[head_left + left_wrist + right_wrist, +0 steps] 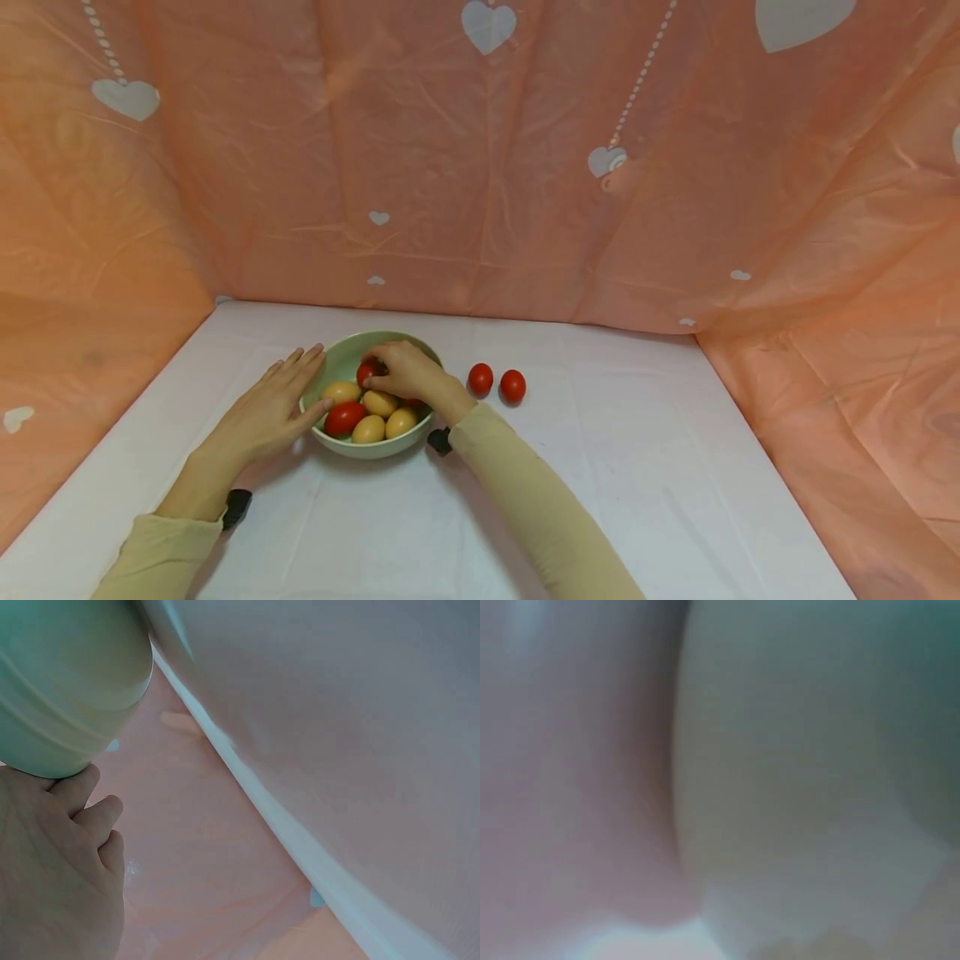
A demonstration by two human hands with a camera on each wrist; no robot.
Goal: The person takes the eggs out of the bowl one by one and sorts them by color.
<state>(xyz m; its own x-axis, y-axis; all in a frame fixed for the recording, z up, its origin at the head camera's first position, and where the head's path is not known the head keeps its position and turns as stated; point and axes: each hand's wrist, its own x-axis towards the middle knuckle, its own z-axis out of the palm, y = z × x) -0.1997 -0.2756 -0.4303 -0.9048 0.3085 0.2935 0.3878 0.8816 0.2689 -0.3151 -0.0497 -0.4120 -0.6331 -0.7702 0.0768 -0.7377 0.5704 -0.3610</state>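
A pale green bowl [341, 354] holds several tan, egg-shaped pieces [368, 429] and a few red tomatoes [344, 419]. Reaching over its right rim, my right hand [408, 372] pinches a red tomato [367, 372] inside the bowl, between thumb and fingers. On the left side my left hand [273, 408] lies against the rim with fingers straight, its thumb reaching over the edge. The left wrist view has the bowl's outer wall [75, 682] right at the left fingers. In the right wrist view the bowl's side [780, 765] fills much of the picture, blurred.
Two more red tomatoes, a left one [481, 380] and a right one [513, 387], lie on the white tablecloth [637, 467] just right of the bowl. Orange-pink curtains [450, 167] with white hearts enclose the table at the back and both sides.
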